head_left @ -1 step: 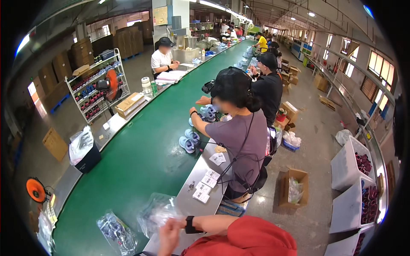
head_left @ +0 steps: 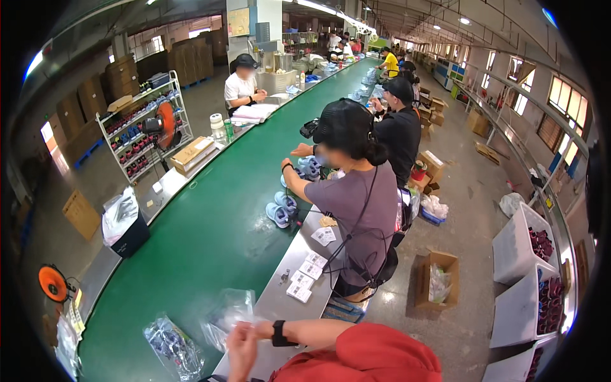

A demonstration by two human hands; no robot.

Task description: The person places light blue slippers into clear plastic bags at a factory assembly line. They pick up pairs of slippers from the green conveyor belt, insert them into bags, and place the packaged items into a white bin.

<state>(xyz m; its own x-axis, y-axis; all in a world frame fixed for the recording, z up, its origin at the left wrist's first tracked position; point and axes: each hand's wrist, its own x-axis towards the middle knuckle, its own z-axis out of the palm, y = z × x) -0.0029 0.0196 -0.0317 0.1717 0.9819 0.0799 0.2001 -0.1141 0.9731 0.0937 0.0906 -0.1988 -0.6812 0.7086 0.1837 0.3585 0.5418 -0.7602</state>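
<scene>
Both my hands meet at the near edge of the belt. My left hand [head_left: 240, 353] comes up from the lower edge, its fingers closed at the rim of a clear plastic bag [head_left: 234, 304]. Against it, my right hand [head_left: 261, 329], with a black band on the wrist, pinches the same bag; its fingertips are partly hidden. What the bag holds, if anything, I cannot make out. Left of it on the green belt lies another clear bag [head_left: 172, 347] with dark bluish shoes inside.
White label cards [head_left: 305, 270] lie on the metal ledge [head_left: 270, 302]. Farther up the green conveyor belt [head_left: 191, 245] stand light-blue shoes [head_left: 280, 210] by a co-worker [head_left: 363, 204] in a purple shirt. Across the belt are a dark bin [head_left: 130, 237] and an orange fan [head_left: 54, 283].
My hands have shifted slightly left, and the edge of the clear bag has moved with them. The bagged shoes lie where they were.
</scene>
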